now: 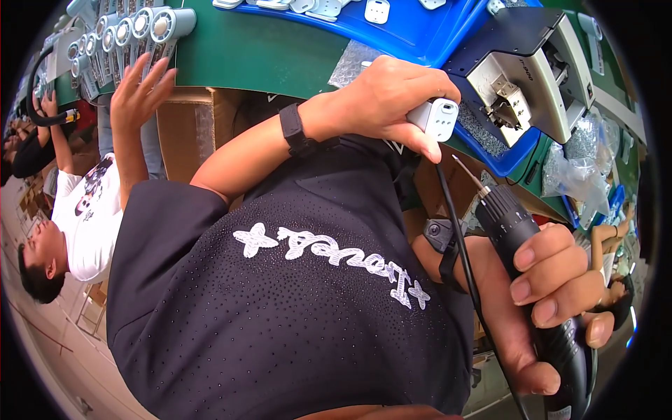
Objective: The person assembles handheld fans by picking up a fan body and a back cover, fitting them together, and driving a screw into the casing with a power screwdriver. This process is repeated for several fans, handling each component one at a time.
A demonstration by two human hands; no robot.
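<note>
My left hand is closed around a small white plastic housing, which has a slot and several small holes on the face turned outward. In my right hand is a black electric screwdriver, gripped by its body. Its thin metal bit points up and left toward the housing, a short gap apart from it. A black cable hangs from just below my left thumb and passes my right wrist. The part of the housing inside my left palm is hidden.
A screw feeder stands at the right over a blue tray holding tiny screws. On the green table lie a blue tray of white parts and clear plastic bags. Handheld fans and a co-worker's hand are left.
</note>
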